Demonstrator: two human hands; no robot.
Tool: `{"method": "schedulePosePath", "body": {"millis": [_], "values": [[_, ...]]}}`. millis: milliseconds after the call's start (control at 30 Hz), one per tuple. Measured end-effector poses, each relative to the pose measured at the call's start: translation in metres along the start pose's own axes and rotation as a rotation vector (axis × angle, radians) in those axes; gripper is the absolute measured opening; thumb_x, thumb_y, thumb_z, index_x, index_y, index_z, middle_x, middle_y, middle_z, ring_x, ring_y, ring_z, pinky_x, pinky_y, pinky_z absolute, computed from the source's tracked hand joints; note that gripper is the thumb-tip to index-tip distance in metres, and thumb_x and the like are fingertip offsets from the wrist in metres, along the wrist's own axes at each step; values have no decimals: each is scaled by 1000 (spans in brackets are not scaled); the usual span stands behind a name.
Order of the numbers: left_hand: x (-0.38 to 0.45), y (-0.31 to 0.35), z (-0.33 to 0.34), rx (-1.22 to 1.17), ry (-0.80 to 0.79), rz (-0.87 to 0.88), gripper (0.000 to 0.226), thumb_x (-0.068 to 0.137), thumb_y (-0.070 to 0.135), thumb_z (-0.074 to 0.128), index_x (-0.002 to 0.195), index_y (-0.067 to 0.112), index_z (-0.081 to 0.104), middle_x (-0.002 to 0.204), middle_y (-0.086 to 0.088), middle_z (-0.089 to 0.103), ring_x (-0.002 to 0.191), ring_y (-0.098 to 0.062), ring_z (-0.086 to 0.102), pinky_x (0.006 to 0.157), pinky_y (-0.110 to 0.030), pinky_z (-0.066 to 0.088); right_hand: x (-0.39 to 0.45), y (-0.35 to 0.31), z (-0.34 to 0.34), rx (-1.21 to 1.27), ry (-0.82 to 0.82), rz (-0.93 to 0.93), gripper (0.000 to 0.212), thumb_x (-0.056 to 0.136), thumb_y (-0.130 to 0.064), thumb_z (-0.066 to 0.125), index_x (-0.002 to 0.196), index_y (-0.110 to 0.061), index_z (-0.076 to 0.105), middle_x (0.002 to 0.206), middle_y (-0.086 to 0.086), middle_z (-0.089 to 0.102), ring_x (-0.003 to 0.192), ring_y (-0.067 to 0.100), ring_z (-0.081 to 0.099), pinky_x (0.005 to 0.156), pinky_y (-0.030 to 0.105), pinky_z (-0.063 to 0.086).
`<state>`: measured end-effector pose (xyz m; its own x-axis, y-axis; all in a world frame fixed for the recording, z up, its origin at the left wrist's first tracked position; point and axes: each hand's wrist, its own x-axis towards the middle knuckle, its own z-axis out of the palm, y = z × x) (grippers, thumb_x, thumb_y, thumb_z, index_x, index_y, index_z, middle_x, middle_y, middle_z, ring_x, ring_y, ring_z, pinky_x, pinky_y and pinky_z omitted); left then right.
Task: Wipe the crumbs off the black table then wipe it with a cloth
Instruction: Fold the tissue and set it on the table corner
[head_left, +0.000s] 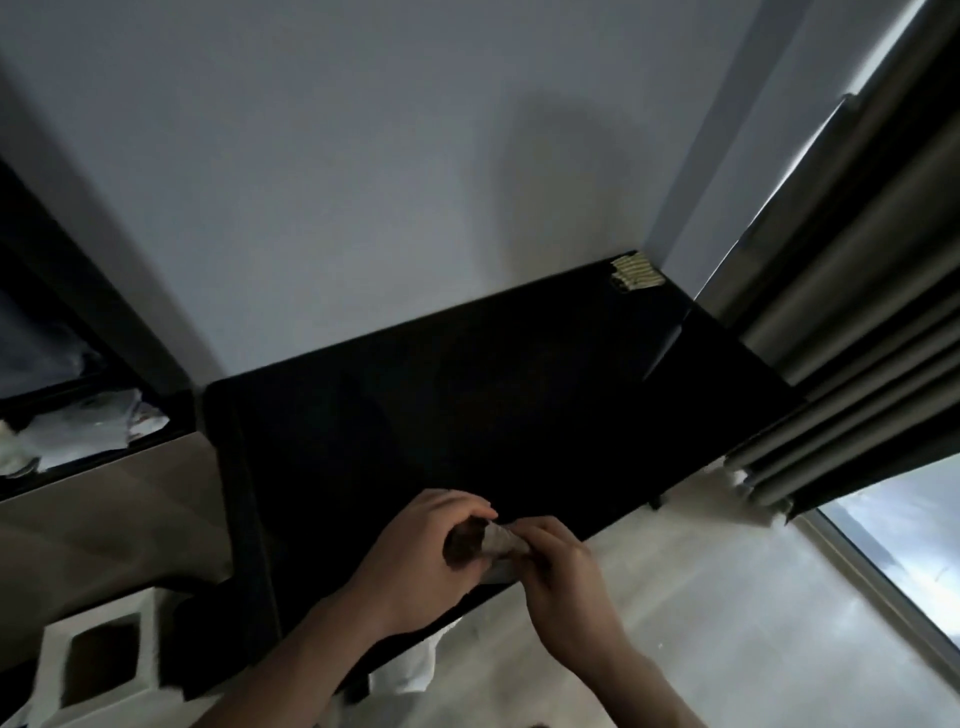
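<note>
1. Two hands meet at the near edge of the black counter (493, 405), at about 6 o'clock in the view: the left hand (421, 556) and right hand (563, 571) both have their fingers curled round a small crumpled wad (501, 543), pale with a dark patch.
2. Whether that wad is the wiping cloth or gathered crumbs cannot be told; no loose crumbs show on the dark surface.
3. By my judgement, this is a moment of preparing or bunching the wiper.
4. Next, it needs flattening against the counter, with strokes toward the striped folded item (638, 271) at 1 o'clock.
</note>
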<state>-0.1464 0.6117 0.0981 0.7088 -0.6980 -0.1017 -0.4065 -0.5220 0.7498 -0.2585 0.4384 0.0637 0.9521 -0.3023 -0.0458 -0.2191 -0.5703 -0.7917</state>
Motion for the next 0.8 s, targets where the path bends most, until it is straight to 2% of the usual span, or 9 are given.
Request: {"method": "schedulePosePath", "body": {"millis": [67, 133, 267, 367, 467, 600, 667, 800], "values": [[12, 28, 20, -4, 16, -17, 31, 88, 40, 74, 119, 40, 67, 117, 31, 60, 122, 9, 50, 105, -17, 46, 4, 16, -34, -26, -60, -14, 34, 99, -11, 62, 115, -38, 74, 106, -24, 56, 100, 1, 62, 80, 13, 51], [24, 50, 38, -11, 50, -24, 23, 89, 41, 74, 112, 40, 69, 108, 28, 64, 116, 7, 53, 99, -18, 48, 12, 29, -66, -73, -128, -36, 27, 101, -20, 62, 117, -40, 74, 100, -22, 52, 94, 1, 60, 73, 11, 48], [45, 78, 64, -23, 96, -60, 17, 92, 38, 72, 108, 37, 72, 100, 23, 66, 105, 2, 60, 91, -19, 52, 29, 47, -114, -95, -263, -99, 24, 102, -28, 61, 119, -40, 73, 102, -20, 56, 93, 4, 62, 77, 19, 54], [66, 91, 71, 2, 117, -81, 9, 94, 34, 69, 102, 37, 71, 94, 20, 66, 96, 1, 63, 82, -17, 53, 46, 59, -137, -98, -286, -126, 22, 99, -29, 65, 114, -41, 74, 101, -22, 60, 98, 1, 61, 80, 16, 51], [89, 97, 72, -30, 94, -89, 8, 97, 28, 66, 98, 34, 70, 90, 18, 71, 88, 1, 68, 73, -19, 56, 66, 70, -154, -47, -281, -70, 17, 92, -30, 72, 105, -42, 74, 101, -20, 65, 96, 1, 64, 83, 22, 55], [135, 103, 79, -77, 92, -88, 6, 98, 28, 65, 97, 32, 69, 90, 15, 73, 85, -2, 71, 74, -33, 61, 103, 94, -182, -52, -320, 5, 13, 86, -29, 77, 94, -38, 72, 90, -13, 72, 85, 5, 69, 77, 32, 59], [161, 102, 82, -102, 72, -93, 4, 98, 31, 64, 96, 31, 68, 88, 13, 73, 83, -3, 72, 74, -38, 62, 123, 105, -195, -48, -350, 42, 12, 86, -29, 78, 91, -37, 71, 88, -13, 73, 82, 5, 71, 77, 33, 60], [215, 106, 80, -169, 45, -131, 6, 98, 29, 65, 96, 33, 69, 92, 11, 74, 87, -2, 72, 80, -35, 63, 166, 122, -219, -86, -364, 69, 14, 89, -28, 76, 95, -38, 68, 93, -13, 74, 87, 1, 70, 82, 28, 60]]}}
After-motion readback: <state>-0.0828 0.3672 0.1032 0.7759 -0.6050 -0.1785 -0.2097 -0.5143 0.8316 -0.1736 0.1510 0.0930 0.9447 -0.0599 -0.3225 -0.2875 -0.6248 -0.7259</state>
